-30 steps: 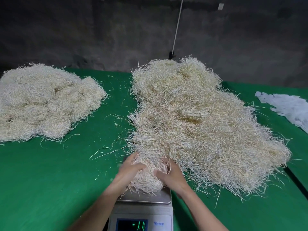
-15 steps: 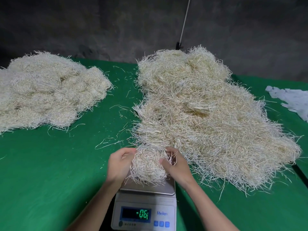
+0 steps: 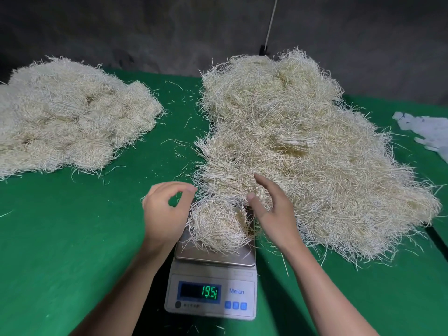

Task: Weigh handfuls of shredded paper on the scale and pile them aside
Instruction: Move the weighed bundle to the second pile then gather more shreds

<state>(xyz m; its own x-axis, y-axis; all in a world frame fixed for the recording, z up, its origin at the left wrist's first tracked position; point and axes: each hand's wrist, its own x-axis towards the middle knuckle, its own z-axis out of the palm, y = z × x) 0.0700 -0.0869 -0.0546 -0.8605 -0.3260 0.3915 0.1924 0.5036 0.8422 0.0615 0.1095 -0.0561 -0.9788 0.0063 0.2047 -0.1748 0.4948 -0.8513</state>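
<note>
Green-covered table (image 3: 72,238) holds the scale (image 3: 211,275), where your handful of shredded paper (image 3: 218,226) sits. Your left hand (image 3: 164,214) and right hand (image 3: 274,212) flank it, relaxed and empty, likely so nothing skews the reading.

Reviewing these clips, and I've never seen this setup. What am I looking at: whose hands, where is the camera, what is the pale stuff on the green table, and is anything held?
There is no machine: a person works bare-handed, and the one camera sits on their head, looking down. On the green table a digital scale carries one handful of shredded paper; its display reads about 19.5. The left hand and right hand hover either side of it, holding nothing. The big pile behind the scale seems the supply; the left pile is likely the weighed lot. White scraps lie far right.
</note>
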